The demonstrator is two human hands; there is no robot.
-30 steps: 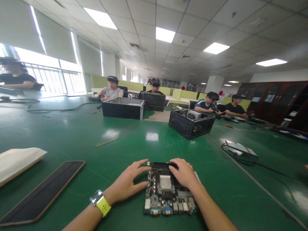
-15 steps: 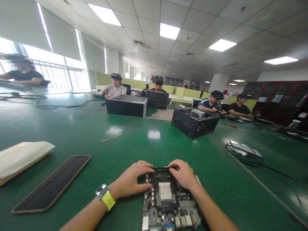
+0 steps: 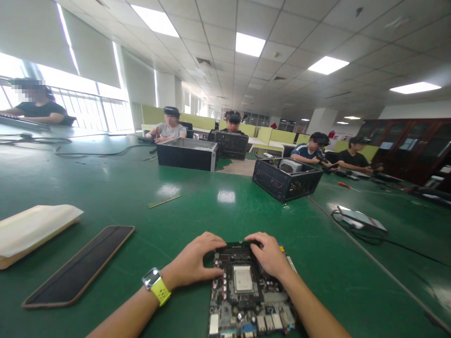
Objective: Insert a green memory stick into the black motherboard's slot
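Observation:
A dark motherboard (image 3: 234, 300) lies on the green table in front of me, its silver processor (image 3: 243, 279) in the middle and its ports toward me. Along its far edge run the memory slots, where a thin dark green strip, apparently a memory module (image 3: 235, 244), shows between my hands. My left hand (image 3: 197, 260) has its fingertips at the strip's left end, its thumb resting by the board's left edge. Fingers and thumb of my right hand (image 3: 269, 256) close round the strip's right end. The fingers partly hide both ends.
Left of me are a black padded mat (image 3: 79, 267) and a pale paper packet (image 3: 37, 230). A thin stick (image 3: 164, 202) lies ahead. Beyond stand open computer cases (image 3: 287, 180) (image 3: 186, 155). A cabled device (image 3: 361, 218) and a screwdriver (image 3: 347, 186) lie right. Several people sit around.
My fingers have shifted slightly at the far edge of the board, and the green strip between them shows more clearly. The motherboard stays in place; the view has moved a little.

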